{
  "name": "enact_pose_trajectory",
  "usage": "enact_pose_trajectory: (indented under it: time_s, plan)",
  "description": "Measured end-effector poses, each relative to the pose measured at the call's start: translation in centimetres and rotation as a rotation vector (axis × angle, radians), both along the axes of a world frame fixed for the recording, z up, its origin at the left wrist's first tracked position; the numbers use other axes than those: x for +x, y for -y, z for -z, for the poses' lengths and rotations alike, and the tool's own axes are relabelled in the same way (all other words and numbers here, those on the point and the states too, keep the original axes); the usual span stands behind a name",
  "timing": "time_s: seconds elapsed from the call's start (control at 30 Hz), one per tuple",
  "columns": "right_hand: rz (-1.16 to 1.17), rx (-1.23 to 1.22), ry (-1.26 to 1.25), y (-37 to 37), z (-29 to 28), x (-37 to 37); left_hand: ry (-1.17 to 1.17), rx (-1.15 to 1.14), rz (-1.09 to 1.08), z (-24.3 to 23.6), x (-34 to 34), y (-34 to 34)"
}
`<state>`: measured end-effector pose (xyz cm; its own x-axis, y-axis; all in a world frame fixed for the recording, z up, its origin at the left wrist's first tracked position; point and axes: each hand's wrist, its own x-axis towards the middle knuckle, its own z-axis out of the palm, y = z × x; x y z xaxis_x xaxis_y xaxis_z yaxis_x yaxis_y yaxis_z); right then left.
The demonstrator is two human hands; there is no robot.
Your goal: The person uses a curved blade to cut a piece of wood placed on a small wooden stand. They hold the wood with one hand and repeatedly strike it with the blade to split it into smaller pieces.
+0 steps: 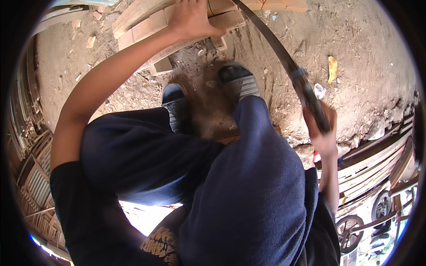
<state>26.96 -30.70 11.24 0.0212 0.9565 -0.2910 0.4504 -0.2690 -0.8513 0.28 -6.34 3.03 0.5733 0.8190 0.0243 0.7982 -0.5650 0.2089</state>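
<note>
In my right hand is the dark handle of a machete. Its long blade runs up and to the left, past the upper edge of the view. My left hand rests on a set of pale wooden pieces, with the thumb spread out to the right along the wood. The fingertips are cut off by the upper edge. The blade passes to the right of my left hand, apart from it. Where the blade's tip lies is out of view.
My feet in dark slide sandals stand on the bare dirt ground just below the wood. A yellowish scrap and crumpled white litter lie beside the machete. Stacked boards and parked motorcycles are at the lower right.
</note>
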Motion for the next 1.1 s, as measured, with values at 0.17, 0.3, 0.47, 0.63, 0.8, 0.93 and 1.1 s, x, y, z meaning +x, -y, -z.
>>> enact_pose_trajectory:
  time_s: [0.17,0.3,0.47,0.63,0.8,0.93,1.1]
  plan:
    - [0.03,-0.046,0.096,5.8,-3.2,2.7,0.033,-0.02,0.003,0.3,0.5,0.3]
    - [-0.006,0.054,0.036,1.7,0.6,1.4,0.067,0.034,0.036,0.4,0.1,0.1]
    - [0.036,0.009,-0.072,-2.0,0.9,-0.7,-0.029,-0.058,-0.011,-0.2,0.5,-0.3]
    - [-0.002,-0.011,0.005,2.2,-0.7,2.6,0.053,0.081,0.047,0.5,0.3,0.1]
    - [0.047,-0.053,-0.119,-2.9,1.1,-0.2,0.012,0.001,0.002,0.0,0.4,0.0]
    - [-0.016,0.023,-0.011,-2.9,-0.5,-0.8,-0.059,-0.041,-0.015,-0.1,0.4,0.0]
    - [-0.017,0.015,0.051,-0.9,-1.0,-0.1,-0.003,0.004,0.003,0.0,0.1,0.1]
